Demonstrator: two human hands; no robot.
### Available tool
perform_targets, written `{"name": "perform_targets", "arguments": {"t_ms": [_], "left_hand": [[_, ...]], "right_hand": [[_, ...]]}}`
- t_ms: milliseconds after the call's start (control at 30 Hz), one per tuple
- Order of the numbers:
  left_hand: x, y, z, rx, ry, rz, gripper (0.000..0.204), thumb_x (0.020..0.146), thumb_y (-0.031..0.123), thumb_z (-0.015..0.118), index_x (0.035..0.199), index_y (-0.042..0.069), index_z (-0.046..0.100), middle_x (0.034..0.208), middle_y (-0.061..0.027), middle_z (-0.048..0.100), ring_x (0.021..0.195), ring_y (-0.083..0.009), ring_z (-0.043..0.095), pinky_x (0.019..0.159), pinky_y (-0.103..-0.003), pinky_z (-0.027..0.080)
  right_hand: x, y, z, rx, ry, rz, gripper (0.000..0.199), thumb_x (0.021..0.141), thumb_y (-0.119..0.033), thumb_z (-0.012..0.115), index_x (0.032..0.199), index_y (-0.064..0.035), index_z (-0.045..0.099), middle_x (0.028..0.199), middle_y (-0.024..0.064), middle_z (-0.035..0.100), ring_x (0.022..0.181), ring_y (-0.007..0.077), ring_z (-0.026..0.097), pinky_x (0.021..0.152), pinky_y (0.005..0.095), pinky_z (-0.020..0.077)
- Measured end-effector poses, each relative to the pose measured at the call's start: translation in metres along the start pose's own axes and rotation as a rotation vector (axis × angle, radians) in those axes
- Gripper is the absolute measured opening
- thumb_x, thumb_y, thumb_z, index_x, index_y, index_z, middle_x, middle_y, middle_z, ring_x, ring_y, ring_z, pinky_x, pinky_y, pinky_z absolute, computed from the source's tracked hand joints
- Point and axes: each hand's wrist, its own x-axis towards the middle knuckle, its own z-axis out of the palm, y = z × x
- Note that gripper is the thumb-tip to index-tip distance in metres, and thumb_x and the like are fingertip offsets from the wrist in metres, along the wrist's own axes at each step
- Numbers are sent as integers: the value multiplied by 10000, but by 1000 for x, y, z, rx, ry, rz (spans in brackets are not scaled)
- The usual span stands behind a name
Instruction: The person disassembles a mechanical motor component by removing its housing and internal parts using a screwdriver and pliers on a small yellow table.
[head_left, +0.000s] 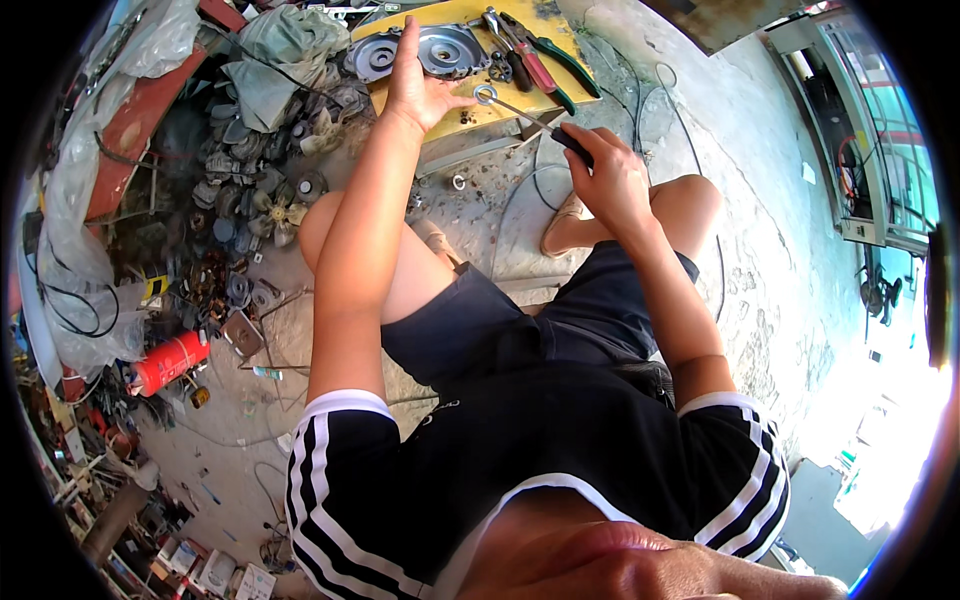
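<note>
My right hand [612,178] is wrapped round the black handle of a screwdriver [528,117]. The shaft points up and left, and its tip meets a small metal ring [485,94]. Beside that ring is my left hand [420,92], its fingers stretched out and its thumb reaching to the ring's edge; whether they touch I cannot tell. Just beyond my left fingers lies a grey metal casing [447,50] with round recesses, partly hidden by them. It rests on a yellow board [455,122]. Pliers with red handles [536,68] and green-handled pliers [560,62] lie on the board's right side.
A heap of dark metal parts [228,170] and a grey cloth [285,60] lie to the left. Farther down is a red cylinder [170,362]. A cable [690,135] runs over the concrete floor at right, near a metal-framed cabinet [850,130]. A loose ring [459,183] lies below the board.
</note>
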Motion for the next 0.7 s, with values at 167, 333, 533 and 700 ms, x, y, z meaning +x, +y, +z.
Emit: {"name": "perform_targets", "arguments": {"t_ms": [167,333,533,700], "left_hand": [[2,1,5,-3,11,71,848,795,688,626,1434,171,416,1473,-124,414,1432,-414,223,1053,-782,75],[14,-3,1,-39,-22,97,870,789,691,631,1438,161,399,1479,-132,398,1414,-425,249,1066,-766,112],[28,-9,-3,-69,-65,88,910,786,694,630,1453,137,362,1482,-145,375,1392,-455,282,1075,-757,121],[30,-7,-5,-140,-13,81,936,768,701,641,1456,139,347,1487,-130,360,1370,-451,321,1067,-768,106]], "right_hand": [[10,1,8,147,172,93,322,841,-144,667,1161,-136,692,917,111,668,809,324,650,714,389,516],[13,6,13,122,182,120,328,849,-172,666,1175,-140,691,917,118,667,787,322,650,720,392,515],[14,4,10,126,153,143,332,856,-190,656,1183,-144,686,926,123,666,800,322,650,735,395,512],[-5,7,6,157,72,156,341,859,-190,654,1196,-142,677,944,129,671,826,320,652,756,388,509]]}}
